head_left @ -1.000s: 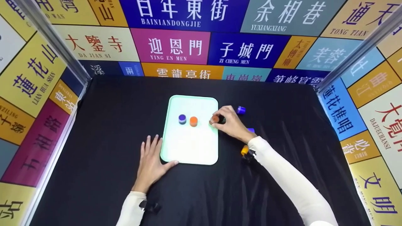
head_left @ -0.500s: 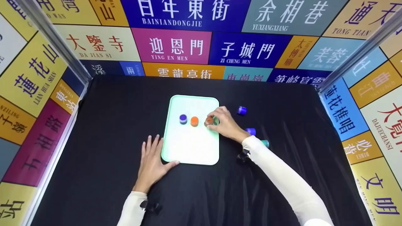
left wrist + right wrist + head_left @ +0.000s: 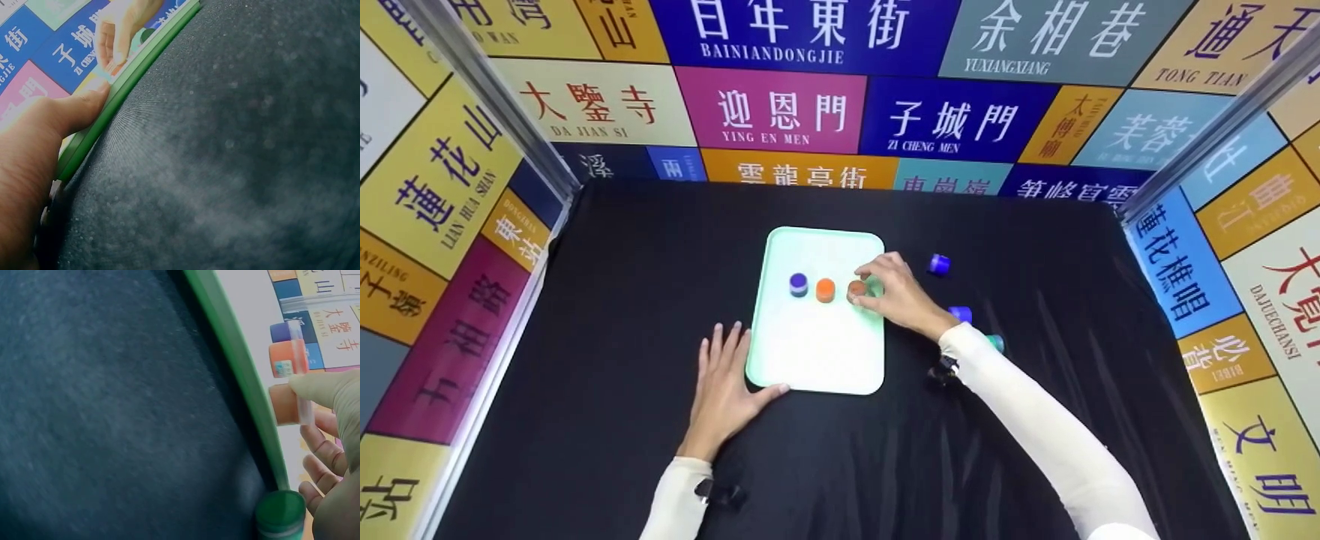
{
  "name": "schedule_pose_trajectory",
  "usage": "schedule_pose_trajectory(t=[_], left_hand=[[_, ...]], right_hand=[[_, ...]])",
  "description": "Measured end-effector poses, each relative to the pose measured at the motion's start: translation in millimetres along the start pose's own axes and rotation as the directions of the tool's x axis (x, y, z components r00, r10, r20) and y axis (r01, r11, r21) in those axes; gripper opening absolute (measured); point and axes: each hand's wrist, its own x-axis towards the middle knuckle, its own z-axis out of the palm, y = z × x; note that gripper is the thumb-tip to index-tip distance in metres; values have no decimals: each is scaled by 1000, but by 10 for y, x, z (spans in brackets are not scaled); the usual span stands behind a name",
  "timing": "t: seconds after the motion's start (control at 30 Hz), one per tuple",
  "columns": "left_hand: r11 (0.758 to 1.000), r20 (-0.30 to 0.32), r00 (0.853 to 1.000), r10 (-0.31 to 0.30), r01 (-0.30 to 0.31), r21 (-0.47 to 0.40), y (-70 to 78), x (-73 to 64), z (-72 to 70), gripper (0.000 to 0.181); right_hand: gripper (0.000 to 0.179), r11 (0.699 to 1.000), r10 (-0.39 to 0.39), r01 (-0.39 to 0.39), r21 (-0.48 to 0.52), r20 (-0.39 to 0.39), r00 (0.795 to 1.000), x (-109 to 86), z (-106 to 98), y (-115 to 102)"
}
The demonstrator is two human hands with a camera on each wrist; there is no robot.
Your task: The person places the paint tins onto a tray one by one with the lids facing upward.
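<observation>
The right hand (image 3: 906,298), its grip narrow, is pinching a brown cylindrical jar (image 3: 856,290); that jar, a second ago at the right edge of the mint-green rectangular tray (image 3: 817,349), is now standing farther in, beside an orange cylindrical jar (image 3: 825,290). The left hand (image 3: 723,401) is still resting straight-fingered against the tray's left side.

We are looking into a booth-like work station, walled on three sides. Printed panels (image 3: 787,109) form the back and both flanks, a patchwork of coloured blocks bearing Chinese characters, many with romanised lettering alongside (we read YING EN MEN on a pink one). Greyish, metal-looking posts (image 3: 506,112) stand at the two far corners, and creased black cloth (image 3: 1080,337) covers the tabletop (image 3: 622,285). What sort of building holds the booth, we cannot tell.
</observation>
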Motion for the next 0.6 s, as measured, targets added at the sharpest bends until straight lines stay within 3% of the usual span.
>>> schedule_pose_trajectory(t=[0.2,0.43,0.6], left_hand=[[1000,2,1000,2,-2,9,-2,5,9,119],[1000,9,1000,-5,4,7,-6,-1,0,119],[1000,5,1000,0,0,2,-4,-5,-8,119]], right_hand=[[47,999,32,-32,28,-9,999,-56,-174,13],[47,1000,19,-18,17,-60,998,-129,-329,112],[45,997,73,-73,8,-98,993,-186,-447,185]])
